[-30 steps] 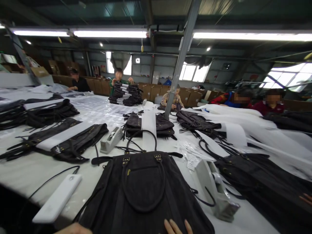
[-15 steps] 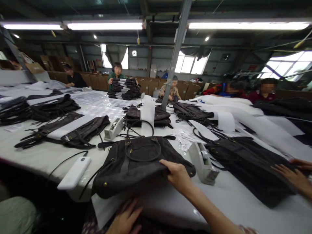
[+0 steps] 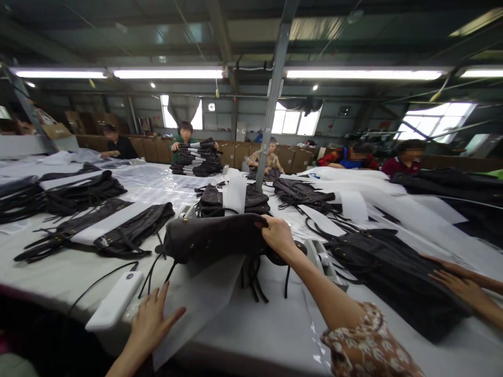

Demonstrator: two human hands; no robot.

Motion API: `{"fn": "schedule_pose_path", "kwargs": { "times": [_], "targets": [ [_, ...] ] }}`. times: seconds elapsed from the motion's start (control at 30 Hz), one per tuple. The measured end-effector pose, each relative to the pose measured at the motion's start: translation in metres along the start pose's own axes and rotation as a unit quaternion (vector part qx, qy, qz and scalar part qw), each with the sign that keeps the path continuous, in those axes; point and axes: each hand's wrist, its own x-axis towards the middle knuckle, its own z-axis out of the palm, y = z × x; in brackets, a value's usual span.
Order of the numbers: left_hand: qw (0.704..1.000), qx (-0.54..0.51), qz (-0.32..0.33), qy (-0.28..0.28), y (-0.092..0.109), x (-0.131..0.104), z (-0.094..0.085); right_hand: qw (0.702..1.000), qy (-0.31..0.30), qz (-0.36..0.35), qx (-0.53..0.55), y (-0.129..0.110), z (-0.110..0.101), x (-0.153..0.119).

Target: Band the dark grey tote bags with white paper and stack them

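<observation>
Right hand [image 3: 278, 235]: gripping the dark bag [image 3: 220, 238] by its edge!
Left hand [image 3: 151, 319]: spread wide beside the white sheet [image 3: 204, 293].
White sheet: best kept flat, I'd say!

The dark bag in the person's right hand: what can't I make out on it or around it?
All in the head view:
Dark bag: its far side is turned away from the camera.
White sheet: its upper part is hidden by the bag.
Far tape dispenser: its lower part is behind the bag.
Co-worker's arms: cut off by the right edge.
Printed paper: too small to read.
</observation>
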Motion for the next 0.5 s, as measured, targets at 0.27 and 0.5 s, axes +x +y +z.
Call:
{"fn": "schedule_pose_path", "kwargs": {
  "times": [0.27,0.5],
  "targets": [
    [0.986,-0.094,0.088,-0.102,0.026,0.027,-0.055,0.999,-0.01,-0.011,-0.046,-0.007,-0.004,0.021],
    [0.949,0.09,0.301,0.025,0.119,-0.015,-0.095,0.997,-0.024,-0.039,-0.066,-0.028,-0.015,0.034]
  ]
}}
